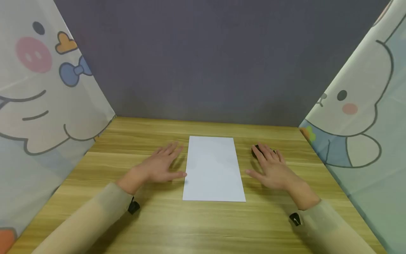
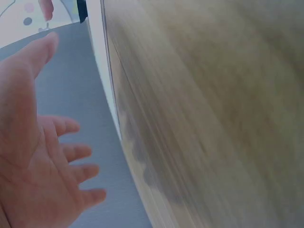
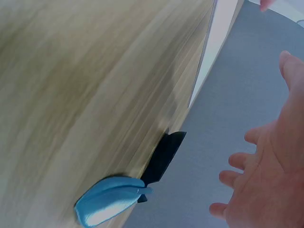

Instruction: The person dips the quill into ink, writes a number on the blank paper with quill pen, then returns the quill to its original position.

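A white rectangular sheet (image 1: 213, 169) lies flat on the wooden table. My left hand (image 1: 160, 165) hovers left of it, fingers spread, thumb tip by its left edge; the left wrist view shows the palm (image 2: 42, 161) holding nothing. On the other side my right hand (image 1: 272, 169) is held above the table, fingers spread and also empty. Beneath its fingers is a dark object (image 1: 257, 151), mostly hidden in the head view. The right wrist view shows a blue glossy piece (image 3: 107, 202) joined to or touching a black piece (image 3: 164, 156), apart from the hand (image 3: 270, 166).
The wooden table (image 1: 177, 225) reaches back to a dark grey panel (image 1: 206, 63). Cloths with cartoon animals hang at the left (image 1: 47, 116) and right (image 1: 364, 116) sides. A small black device sits at each sleeve cuff.
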### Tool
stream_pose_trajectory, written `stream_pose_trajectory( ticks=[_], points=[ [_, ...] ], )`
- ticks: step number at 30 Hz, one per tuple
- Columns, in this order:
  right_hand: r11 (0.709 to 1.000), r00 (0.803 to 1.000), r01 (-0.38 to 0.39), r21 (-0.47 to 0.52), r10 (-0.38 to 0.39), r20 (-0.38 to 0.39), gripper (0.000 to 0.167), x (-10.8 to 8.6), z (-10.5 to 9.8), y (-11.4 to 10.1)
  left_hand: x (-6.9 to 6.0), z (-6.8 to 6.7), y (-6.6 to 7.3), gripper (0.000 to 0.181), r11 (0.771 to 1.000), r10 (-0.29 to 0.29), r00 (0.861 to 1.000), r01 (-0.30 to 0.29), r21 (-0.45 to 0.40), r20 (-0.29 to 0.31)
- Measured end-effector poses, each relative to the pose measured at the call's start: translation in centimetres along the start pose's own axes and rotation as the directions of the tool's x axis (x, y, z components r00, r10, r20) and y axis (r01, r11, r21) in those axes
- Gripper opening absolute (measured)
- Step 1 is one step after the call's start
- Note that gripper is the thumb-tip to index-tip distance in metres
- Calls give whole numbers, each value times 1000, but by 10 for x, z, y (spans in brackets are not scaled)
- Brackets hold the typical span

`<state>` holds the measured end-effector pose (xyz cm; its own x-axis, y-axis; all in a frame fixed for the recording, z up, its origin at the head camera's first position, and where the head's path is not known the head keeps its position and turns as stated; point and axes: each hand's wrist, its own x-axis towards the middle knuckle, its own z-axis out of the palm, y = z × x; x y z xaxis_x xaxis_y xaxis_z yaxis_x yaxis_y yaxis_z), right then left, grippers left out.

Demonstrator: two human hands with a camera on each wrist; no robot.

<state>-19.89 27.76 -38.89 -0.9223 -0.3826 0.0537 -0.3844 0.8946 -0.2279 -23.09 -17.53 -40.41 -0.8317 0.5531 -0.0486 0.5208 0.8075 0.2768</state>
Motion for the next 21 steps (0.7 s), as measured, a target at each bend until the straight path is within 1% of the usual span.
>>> stream_pose_trajectory(
  ticks=[3,6,10,14,21],
  points=[
    [1000,1000,13,-2,-13,-12,96,-1,-2,6,4,2,-4,105,999,24,998,-22,-34,57],
    [1000,999,21,-3,-21,-30,93,-1,-4,13,9,4,-5,102,997,44,993,-37,-66,112],
    [1000,999,2,19,-1,-35,93,-5,-10,25,15,4,-2,101,995,66,985,-52,-86,159],
    [999,999,-32,35,33,-22,92,-9,-15,36,18,4,0,99,995,58,981,-42,-87,187],
    [995,996,-85,46,86,-16,89,-16,-17,56,22,5,3,97,996,43,981,-27,-84,191]
  ],
)
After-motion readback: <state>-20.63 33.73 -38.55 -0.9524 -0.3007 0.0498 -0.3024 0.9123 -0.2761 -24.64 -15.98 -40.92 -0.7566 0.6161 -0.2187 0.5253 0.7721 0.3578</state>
